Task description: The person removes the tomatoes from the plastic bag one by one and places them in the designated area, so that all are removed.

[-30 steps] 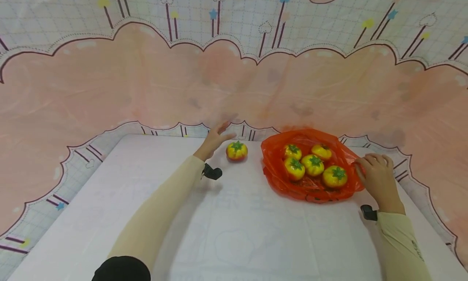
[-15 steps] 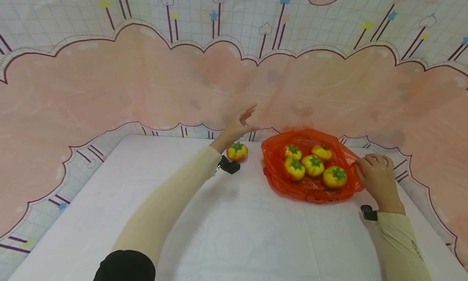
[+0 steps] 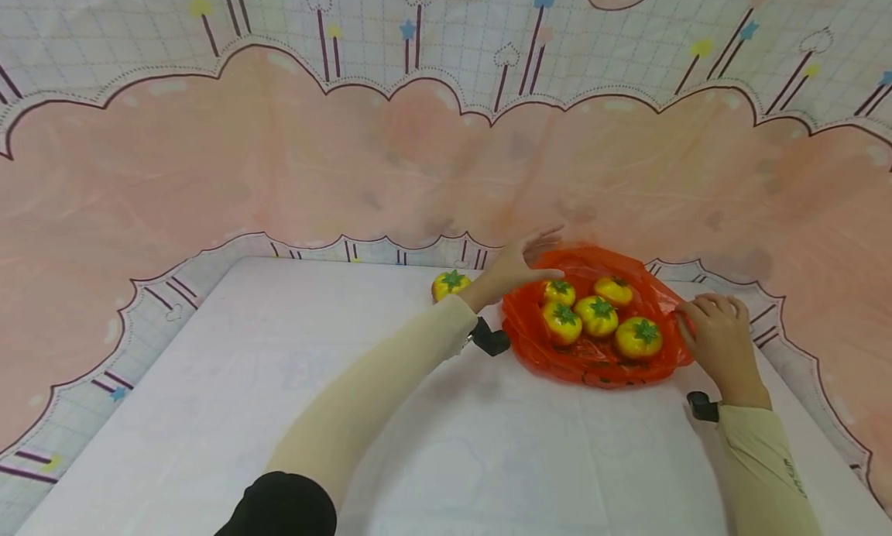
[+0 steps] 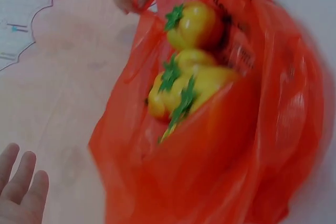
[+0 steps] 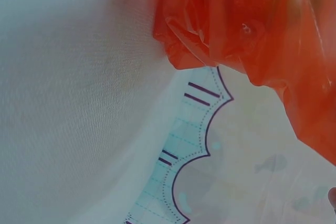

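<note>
I see L grip [image 3: 521, 266] fingers apart by red bag [image 3: 533, 358], R grip [image 3: 723, 348] clamped on its rim; if that slips, thin plastic prob. folds over 5 fruits [image 3: 595, 316].

A white tablecloth [image 3: 209, 365] covers the table. Behind it hangs a printed backdrop [image 3: 390, 180], peach with dark scalloped outlines; along its top, a pale grid carries slim printed candles [image 3: 323, 44] with yellow and blue tips. A similar striped border [image 3: 167, 296] skirts the table's edges.
</note>
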